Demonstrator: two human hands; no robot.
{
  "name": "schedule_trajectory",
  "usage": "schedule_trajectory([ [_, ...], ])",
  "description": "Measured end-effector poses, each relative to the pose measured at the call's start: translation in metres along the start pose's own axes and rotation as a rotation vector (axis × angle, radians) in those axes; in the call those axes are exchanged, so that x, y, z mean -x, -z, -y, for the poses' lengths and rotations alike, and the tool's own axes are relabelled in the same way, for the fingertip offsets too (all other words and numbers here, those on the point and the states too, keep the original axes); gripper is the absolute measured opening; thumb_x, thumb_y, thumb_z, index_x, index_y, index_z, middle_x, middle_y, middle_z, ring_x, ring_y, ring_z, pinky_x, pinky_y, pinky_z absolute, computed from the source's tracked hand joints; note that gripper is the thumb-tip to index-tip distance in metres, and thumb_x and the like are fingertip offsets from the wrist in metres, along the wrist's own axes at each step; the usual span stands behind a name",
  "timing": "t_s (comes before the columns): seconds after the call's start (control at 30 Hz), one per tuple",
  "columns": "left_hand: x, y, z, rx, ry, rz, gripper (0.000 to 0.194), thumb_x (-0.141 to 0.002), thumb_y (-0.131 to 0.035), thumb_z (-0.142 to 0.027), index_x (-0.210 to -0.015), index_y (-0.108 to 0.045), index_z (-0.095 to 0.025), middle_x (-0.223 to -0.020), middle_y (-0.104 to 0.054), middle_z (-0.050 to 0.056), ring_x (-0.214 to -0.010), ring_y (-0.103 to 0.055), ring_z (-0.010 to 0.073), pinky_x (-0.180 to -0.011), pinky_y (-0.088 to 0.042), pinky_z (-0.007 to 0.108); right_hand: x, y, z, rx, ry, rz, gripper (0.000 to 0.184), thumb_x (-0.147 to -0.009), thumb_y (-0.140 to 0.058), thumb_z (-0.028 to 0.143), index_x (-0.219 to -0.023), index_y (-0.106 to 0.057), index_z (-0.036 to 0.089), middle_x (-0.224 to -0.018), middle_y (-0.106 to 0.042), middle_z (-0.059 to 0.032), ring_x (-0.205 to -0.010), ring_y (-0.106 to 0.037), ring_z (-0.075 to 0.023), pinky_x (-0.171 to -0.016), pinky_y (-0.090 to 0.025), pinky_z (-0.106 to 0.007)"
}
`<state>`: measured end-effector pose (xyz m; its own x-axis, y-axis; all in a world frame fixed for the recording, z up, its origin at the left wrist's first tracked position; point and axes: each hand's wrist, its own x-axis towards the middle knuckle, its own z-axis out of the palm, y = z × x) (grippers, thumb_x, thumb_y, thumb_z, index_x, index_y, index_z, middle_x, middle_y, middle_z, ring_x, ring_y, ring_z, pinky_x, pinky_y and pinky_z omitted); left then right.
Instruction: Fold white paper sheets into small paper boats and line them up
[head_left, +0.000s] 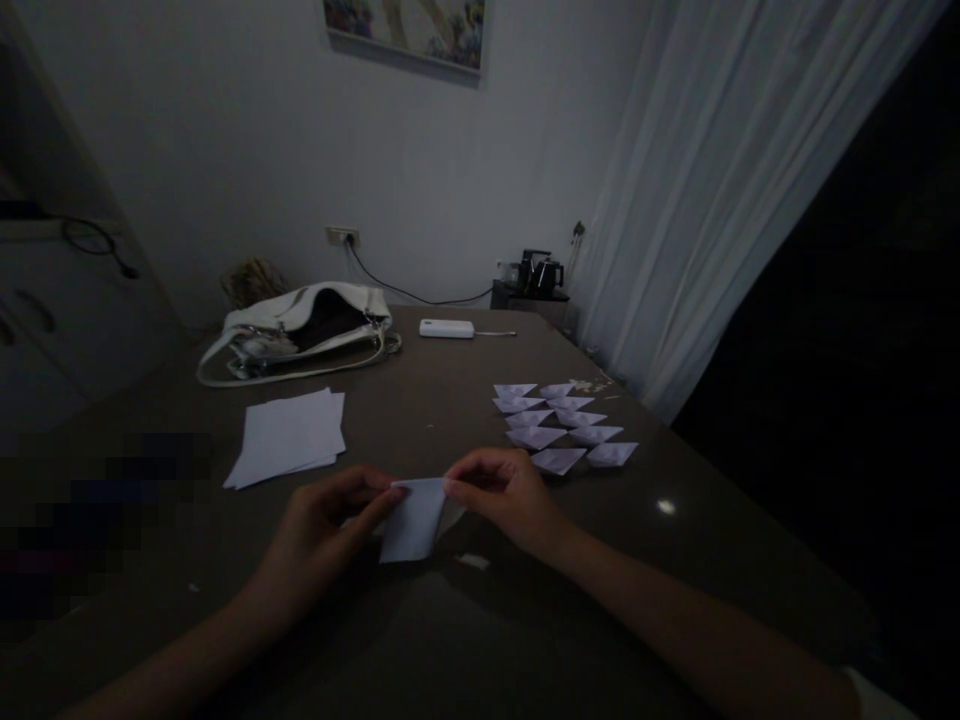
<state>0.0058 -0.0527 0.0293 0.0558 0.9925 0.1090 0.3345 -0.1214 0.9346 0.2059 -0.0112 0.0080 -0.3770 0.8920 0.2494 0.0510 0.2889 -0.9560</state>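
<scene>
because both upper corners of a folded piece of plain white paper [413, 525] are pinched between thumb and fingers, one by my left hand [330, 515] and one by my right hand [511, 497], its top edge runs straight between them; i take this grip to be for tension along that edge. the paper is in front of me over the middle of a glossy brown table [420, 385], and in this dim light i can't tell how many layers it has or whether its lower end touches the surface.

beyond my left hand, toward the table's left edge, lies a loose stack of white paper sheets [292, 435], probably put there for easy reach. ten small white paper boats [535, 437] stand in two columns near the right edge, likely lined up so none gets crushed. the closest sit just past my right hand, so a careless sweep could knock them. a torn white paper scrap [472, 562] lies below that hand. by the far edge, out of my way, are a slouched white handbag [277, 312] and a rounded white power bank [446, 328].
</scene>
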Motion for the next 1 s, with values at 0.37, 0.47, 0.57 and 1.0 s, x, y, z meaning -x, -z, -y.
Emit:
schedule_trajectory([
  [0.37, -0.0025, 0.0003, 0.0031, 0.006, -0.009, 0.096, 0.029, -0.075, -0.062, -0.045, -0.075, -0.062, -0.017, -0.067, -0.069, 0.003, -0.063, -0.065, 0.0180, -0.052, -0.049, 0.022, -0.0001, 0.0006, 0.0053, -0.028, 0.020, 0.002, 0.014, -0.073, -0.068, 0.029, -0.075, -0.063, 0.016, -0.072, -0.063, -0.0004, -0.065, -0.057, -0.0107, -0.061, -0.045, -0.023],
  [0.47, -0.0015, 0.0005, 0.0032, 0.009, -0.008, 0.169, 0.029, -0.077, -0.061, -0.046, -0.076, -0.061, -0.017, -0.067, -0.070, 0.003, -0.063, -0.065, 0.0181, -0.052, -0.049, 0.022, 0.0000, 0.0003, 0.0056, -0.072, 0.000, 0.026, 0.013, -0.073, -0.068, 0.027, -0.073, -0.060, 0.016, -0.069, -0.060, 0.0010, -0.062, -0.055, -0.0098, -0.060, -0.044, -0.023],
  [0.57, -0.0010, 0.0006, 0.0025, -0.015, -0.007, 0.203, 0.029, -0.078, -0.059, -0.047, -0.080, -0.061, -0.018, -0.067, -0.070, 0.003, -0.063, -0.065, 0.0186, -0.050, -0.048, 0.022, -0.0005, 0.0006, 0.0056, -0.079, -0.020, 0.032, 0.014, -0.072, -0.068, 0.027, -0.073, -0.058, 0.016, -0.067, -0.059, 0.0015, -0.062, -0.055, -0.0099, -0.061, -0.044, -0.023],
  [1.0, -0.0041, -0.0011, 0.0054, 0.032, 0.001, 0.159, 0.027, -0.079, -0.059, -0.044, -0.073, -0.060, -0.018, -0.065, -0.068, 0.001, -0.059, -0.063, 0.0151, -0.050, -0.046, 0.020, -0.0021, -0.0010, 0.0003, -0.122, -0.140, 0.119, 0.018, -0.075, -0.067, 0.030, -0.077, -0.058, 0.015, -0.065, -0.059, 0.0017, -0.055, -0.055, -0.0085, -0.056, -0.044, -0.022],
])
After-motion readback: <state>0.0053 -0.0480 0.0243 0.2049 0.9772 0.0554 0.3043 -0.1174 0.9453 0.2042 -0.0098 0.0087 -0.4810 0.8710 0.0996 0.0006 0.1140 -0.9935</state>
